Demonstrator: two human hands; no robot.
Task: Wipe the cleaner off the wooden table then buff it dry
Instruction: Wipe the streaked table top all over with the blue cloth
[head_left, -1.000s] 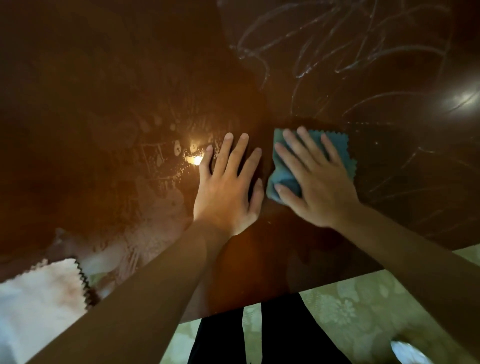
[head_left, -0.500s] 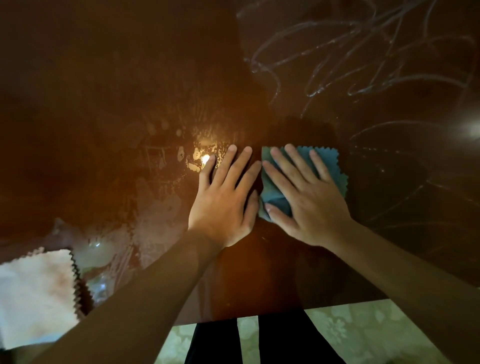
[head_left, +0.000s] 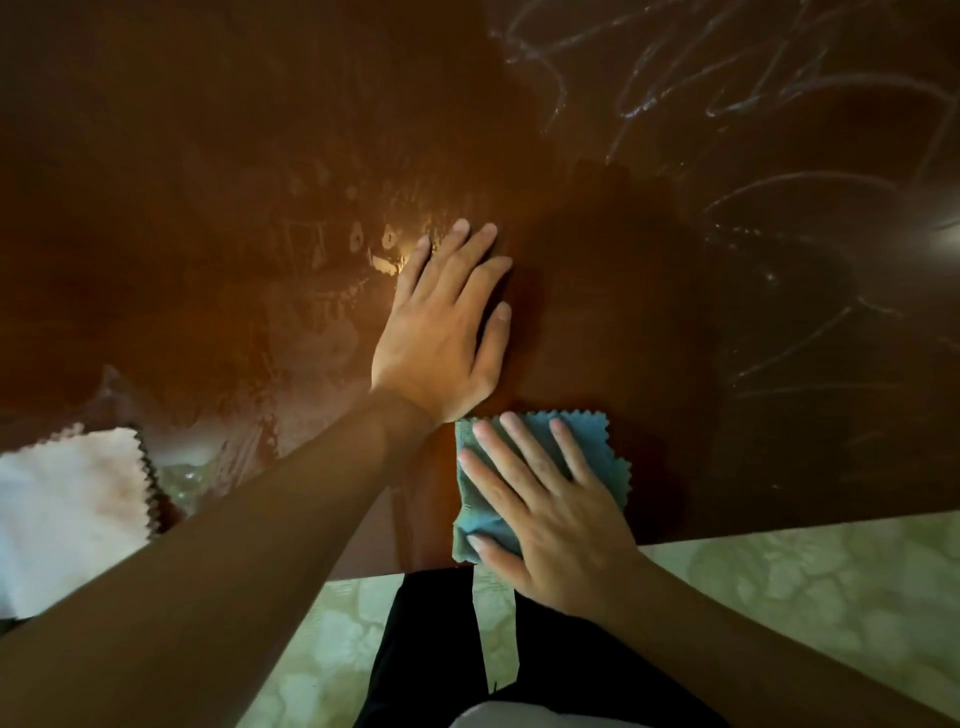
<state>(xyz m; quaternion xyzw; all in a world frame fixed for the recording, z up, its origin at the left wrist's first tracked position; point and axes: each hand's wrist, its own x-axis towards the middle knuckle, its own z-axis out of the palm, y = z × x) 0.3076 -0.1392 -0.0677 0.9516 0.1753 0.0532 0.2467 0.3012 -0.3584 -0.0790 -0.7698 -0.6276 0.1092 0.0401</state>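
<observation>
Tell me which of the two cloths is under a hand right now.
The blue cloth, near the table's front edge: the right hand presses flat on it. The white cloth lies untouched at the far left, and the left hand rests on bare wood.

A home room is suggested: a glossy dark wooden table (head_left: 208, 156) is seen above a pale green floor (head_left: 805, 587) with a flower pattern, and 2 cloths (head_left: 597, 457) lie on the table.

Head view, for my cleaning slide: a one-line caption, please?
Right hand presses a blue cloth at the wooden table edge; left hand lies flat on it.
</observation>
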